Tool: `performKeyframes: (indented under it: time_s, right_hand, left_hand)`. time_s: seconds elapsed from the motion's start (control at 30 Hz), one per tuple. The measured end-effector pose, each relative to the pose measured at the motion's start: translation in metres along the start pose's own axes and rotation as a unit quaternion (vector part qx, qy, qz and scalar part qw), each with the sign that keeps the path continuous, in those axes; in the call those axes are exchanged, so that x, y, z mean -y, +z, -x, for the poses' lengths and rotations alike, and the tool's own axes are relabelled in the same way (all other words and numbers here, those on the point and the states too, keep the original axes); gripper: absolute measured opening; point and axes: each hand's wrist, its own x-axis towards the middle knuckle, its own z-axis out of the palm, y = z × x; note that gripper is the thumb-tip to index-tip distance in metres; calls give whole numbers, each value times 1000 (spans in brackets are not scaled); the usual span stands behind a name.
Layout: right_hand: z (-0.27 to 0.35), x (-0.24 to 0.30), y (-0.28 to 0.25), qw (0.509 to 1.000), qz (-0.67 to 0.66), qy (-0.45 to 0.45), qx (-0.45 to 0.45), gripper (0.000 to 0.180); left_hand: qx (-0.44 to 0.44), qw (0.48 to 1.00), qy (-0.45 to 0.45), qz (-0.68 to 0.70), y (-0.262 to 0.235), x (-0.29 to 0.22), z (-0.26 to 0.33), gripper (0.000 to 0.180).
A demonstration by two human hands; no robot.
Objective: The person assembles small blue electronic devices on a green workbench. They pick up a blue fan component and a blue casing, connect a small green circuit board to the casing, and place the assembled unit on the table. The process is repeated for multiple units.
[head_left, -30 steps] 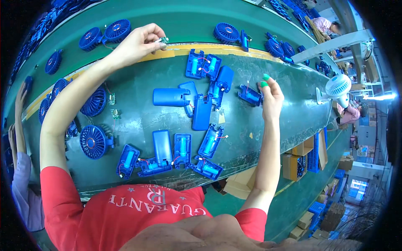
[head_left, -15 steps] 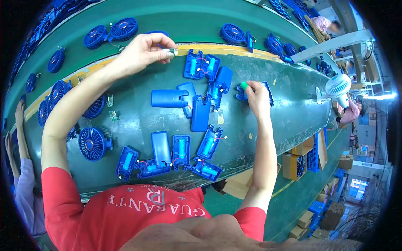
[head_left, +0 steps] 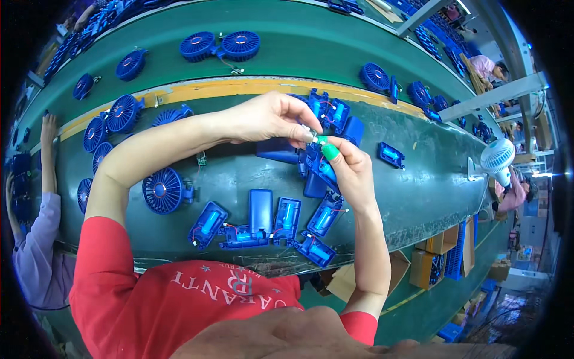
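Above the bench (head_left: 424, 170), hands (head_left: 274, 121) flank a white piece (head_left: 315, 140)

A yellow line (head_left: 394, 306) is marked across the green floor (head_left: 418, 316) — cardboard boxes (head_left: 420, 269) are set beside the green workbench (head_left: 427, 173).

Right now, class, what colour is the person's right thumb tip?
The right thumb tip is bright green, clearest in the head view.

I watch through the left head-worn fisheye, close above the wearer's red T-shirt (head_left: 143, 311) at six o'clock, facing steeply down across the green workbench (head_left: 412, 191) toward the green conveyor belt (head_left: 305, 45) at twelve, with left hand (head_left: 276, 121) and right hand (head_left: 355, 172) near mid-view.
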Motion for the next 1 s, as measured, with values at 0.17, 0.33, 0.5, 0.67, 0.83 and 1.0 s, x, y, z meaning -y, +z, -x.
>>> performKeyframes:
  time_s: [0.17,0.33,0.5,0.67,0.83,1.0]
  right_hand:
    - [4,8,3,1000,-1,17,9,18]
    - [6,13,0,999,4,0,33,14]
    - [4,15,0,999,11,-17,46,14]
    - [4,16,-1,998,-6,-26,63,13]
    - [0,15,-5,993,29,-61,100,13]
    - [-5,6,-8,993,58,-47,89,13]
  left_hand:
    - [4,1000,4,-7,3,-4,7,20]
    - [4,1000,-8,-13,5,-7,9,21]
    - [16,1000,-21,-12,6,-5,8,23]
    - [28,999,-18,15,5,1,6,24]
    - [48,997,-26,57,4,3,4,22]
    - [20,998,54,29,6,9,1,18]
